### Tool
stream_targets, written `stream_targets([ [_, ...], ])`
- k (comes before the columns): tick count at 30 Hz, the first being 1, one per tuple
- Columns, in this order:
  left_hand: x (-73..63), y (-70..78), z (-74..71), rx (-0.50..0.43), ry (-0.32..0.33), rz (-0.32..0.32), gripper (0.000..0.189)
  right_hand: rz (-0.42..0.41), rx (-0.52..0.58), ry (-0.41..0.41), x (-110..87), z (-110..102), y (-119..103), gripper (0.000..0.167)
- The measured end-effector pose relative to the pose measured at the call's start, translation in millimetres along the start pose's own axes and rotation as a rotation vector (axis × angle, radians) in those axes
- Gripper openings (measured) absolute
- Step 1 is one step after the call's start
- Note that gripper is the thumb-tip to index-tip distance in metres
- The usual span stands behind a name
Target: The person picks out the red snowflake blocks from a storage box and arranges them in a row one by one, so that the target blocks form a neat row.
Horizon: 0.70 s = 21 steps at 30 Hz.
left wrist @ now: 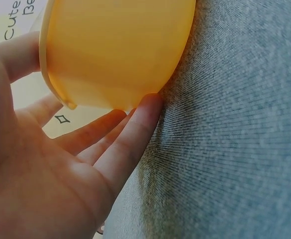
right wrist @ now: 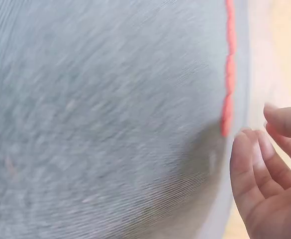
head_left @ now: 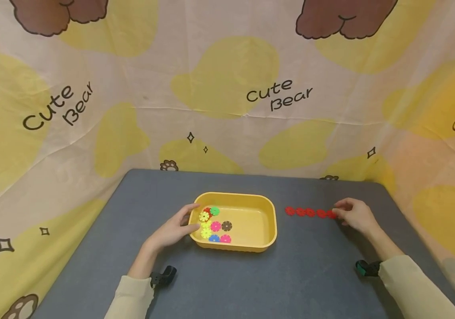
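Observation:
A yellow plastic basin (head_left: 255,247) stands on the table, with several small notched snowflake discs in yellow, pink, blue, green, red and brown gathered on its left side. My left hand (head_left: 175,228) grips the basin's left end, with fingers against the outer wall (left wrist: 115,55) and at the rim. To the right of the basin, several red snowflake discs (head_left: 310,212) lie in a straight row. My right hand (head_left: 356,216) hovers at the row's right end. In the right wrist view its fingertips (right wrist: 242,144) are loosely bent, just off the red row (right wrist: 229,74), and hold nothing.
The grey cloth-covered table (head_left: 231,283) ends at a curtain (head_left: 227,133) printed with bears and lettering behind and at the sides. A dark strap device (head_left: 163,277) sits on the left wrist, another (head_left: 367,268) on the right.

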<state>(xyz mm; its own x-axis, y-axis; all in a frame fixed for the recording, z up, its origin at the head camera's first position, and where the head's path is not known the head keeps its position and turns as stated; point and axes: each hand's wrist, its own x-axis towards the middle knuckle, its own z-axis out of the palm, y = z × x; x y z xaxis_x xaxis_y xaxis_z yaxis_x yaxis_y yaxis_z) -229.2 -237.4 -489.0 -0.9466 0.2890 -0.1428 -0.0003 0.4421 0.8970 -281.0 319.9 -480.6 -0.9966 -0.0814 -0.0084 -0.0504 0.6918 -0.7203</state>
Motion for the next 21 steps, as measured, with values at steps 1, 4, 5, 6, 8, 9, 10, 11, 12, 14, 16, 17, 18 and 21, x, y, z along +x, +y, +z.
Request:
stream_targets([
  [1, 0.0, 0.0, -0.3, -0.002, 0.001, -0.001, 0.067, -0.006, -0.001, -0.001, 0.2, -1, -3, 0.033],
  [4, -0.4, 0.1, -0.9, 0.004, 0.001, -0.003, 0.067, -0.02, -0.015, -0.003, 0.2, -2, -14, 0.032],
  [5, -0.6, 0.2, -1.0, 0.004, 0.002, -0.004, 0.068, -0.026, -0.019, -0.005, -0.2, -2, -18, 0.032],
  [6, -0.8, 0.3, -1.0, 0.005, 0.001, -0.006, 0.068, -0.034, -0.022, -0.006, -0.8, -1, -23, 0.032],
  [8, -1.0, 0.8, -1.0, 0.008, 0.0, -0.005, 0.068, -0.055, -0.032, -0.002, -2.2, -1, -33, 0.032],
  [9, -1.0, 0.7, -1.0, 0.007, 0.001, -0.005, 0.068, -0.065, -0.036, 0.002, -3.0, 0, -38, 0.032],
  [10, -0.9, 0.8, -0.9, 0.007, 0.003, -0.007, 0.068, -0.076, -0.038, 0.005, -3.8, 1, -42, 0.033],
  [11, -0.8, 0.7, -0.9, 0.01, 0.003, -0.007, 0.067, -0.089, -0.034, 0.007, -4.6, 1, -47, 0.033],
  [12, -0.6, 0.6, -0.8, 0.011, 0.002, -0.008, 0.067, -0.102, -0.032, 0.009, -5.2, 2, -51, 0.033],
  [14, -0.4, 0.7, -0.7, 0.012, 0.002, -0.01, 0.067, -0.115, -0.021, 0.012, -6.9, 4, -59, 0.032],
  [16, -0.4, 0.9, -0.7, 0.013, 0.004, -0.012, 0.067, -0.124, 0.0, 0.011, -9.0, 7, -68, 0.031],
  [17, -0.4, 0.7, -0.6, 0.015, 0.001, -0.01, 0.067, -0.125, 0.01, 0.009, -10.2, 9, -72, 0.031],
  [18, -0.3, 0.5, -0.4, 0.014, 0.001, -0.01, 0.067, -0.123, 0.02, 0.007, -11.5, 10, -77, 0.031],
  [21, -0.3, -0.2, -0.2, 0.012, 0.0, -0.005, 0.067, -0.12, 0.048, -0.006, -14.8, 16, -90, 0.03],
])
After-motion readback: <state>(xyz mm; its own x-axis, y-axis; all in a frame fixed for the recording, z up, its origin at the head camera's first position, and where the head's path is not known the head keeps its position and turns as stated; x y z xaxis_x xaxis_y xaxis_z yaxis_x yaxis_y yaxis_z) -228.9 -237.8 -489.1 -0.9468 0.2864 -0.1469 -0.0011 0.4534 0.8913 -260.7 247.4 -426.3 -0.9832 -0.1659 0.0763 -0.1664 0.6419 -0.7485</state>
